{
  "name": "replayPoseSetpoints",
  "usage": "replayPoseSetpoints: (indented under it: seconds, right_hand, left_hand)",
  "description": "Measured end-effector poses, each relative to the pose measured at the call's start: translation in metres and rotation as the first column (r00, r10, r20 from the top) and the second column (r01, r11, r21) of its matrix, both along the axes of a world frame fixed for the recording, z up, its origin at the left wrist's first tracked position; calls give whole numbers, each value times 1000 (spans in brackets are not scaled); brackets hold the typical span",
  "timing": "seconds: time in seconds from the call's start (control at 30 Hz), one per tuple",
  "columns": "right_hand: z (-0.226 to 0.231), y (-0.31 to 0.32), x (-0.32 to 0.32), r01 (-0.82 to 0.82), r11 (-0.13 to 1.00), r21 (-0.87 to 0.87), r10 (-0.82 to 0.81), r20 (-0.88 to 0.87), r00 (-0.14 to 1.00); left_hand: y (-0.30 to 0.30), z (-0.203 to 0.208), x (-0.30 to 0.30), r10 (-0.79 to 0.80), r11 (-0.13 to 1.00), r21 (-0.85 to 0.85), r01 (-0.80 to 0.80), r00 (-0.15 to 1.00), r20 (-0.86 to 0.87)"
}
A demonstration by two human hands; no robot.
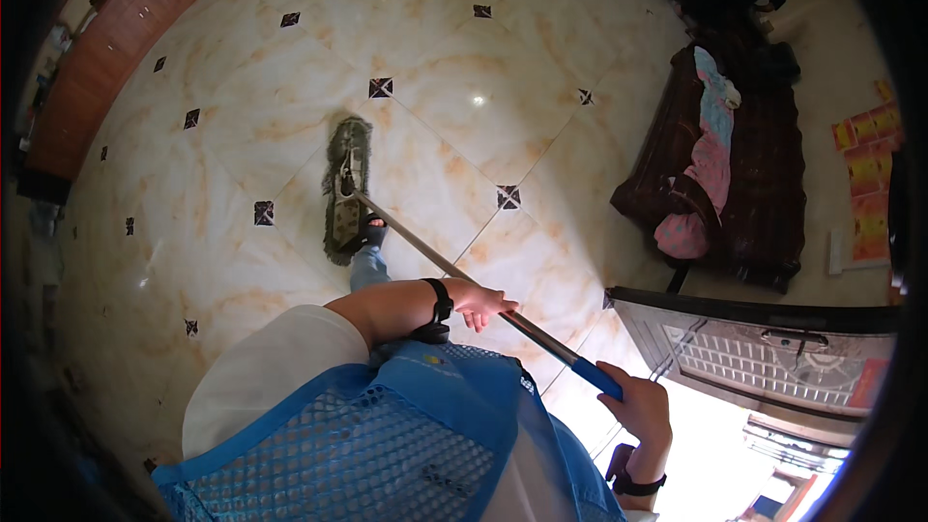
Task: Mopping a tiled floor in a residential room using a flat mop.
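Observation:
A flat dust mop point(346, 150) with a shaggy grey fringe lies on the tiled floor ahead of me, left of the middle. Its metal pole point(414, 243) slants from the mop head down to the right. Partway along the pole, my left hand point(478, 304) is closed around it. Higher up, my right hand point(640, 408) grips the blue end sleeve point(595, 376), fingers wrapped round it. Both wrists wear black bands. My sandalled foot point(375, 222) stands right beside the mop head's near part.
A dark wooden bench point(754, 184) with pink and light-blue cloth point(713, 126) on it stands at the right. Nearer, a dark patterned door point(754, 348) stands beside a bright doorway. A long orange-brown cabinet point(116, 58) lines the far left.

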State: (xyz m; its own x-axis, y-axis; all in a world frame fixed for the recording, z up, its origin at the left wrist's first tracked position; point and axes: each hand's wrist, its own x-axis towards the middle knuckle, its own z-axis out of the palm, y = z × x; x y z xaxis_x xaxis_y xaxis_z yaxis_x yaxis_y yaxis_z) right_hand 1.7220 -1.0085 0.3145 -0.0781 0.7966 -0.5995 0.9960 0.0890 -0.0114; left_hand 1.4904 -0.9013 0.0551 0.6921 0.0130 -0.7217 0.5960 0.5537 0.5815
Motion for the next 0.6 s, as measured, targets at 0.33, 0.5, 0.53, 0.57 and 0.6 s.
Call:
replayPoseSetpoints:
  seconds: [0.33,0.5,0.53,0.57,0.6]
  right_hand:
    - [-39,2,3,333,682,-652,-583,-209,785]
    - [-71,-12,-20,336,742,-580,-568,-277,775]
    - [-77,-11,-24,369,744,-557,-595,-300,746]
    - [-80,-6,-31,386,748,-540,-599,-302,741]
    - [-86,2,-43,400,754,-522,-603,-306,737]
  left_hand:
    - [-11,-39,-15,-29,997,-66,29,1000,-10]
    - [-5,-49,-41,-52,985,-169,44,998,-40]
    - [-1,-46,-49,2,978,-210,-13,999,-50]
    - [3,-52,-55,6,976,-217,-17,999,-49]
    - [11,-61,-64,55,985,-159,-64,996,-63]
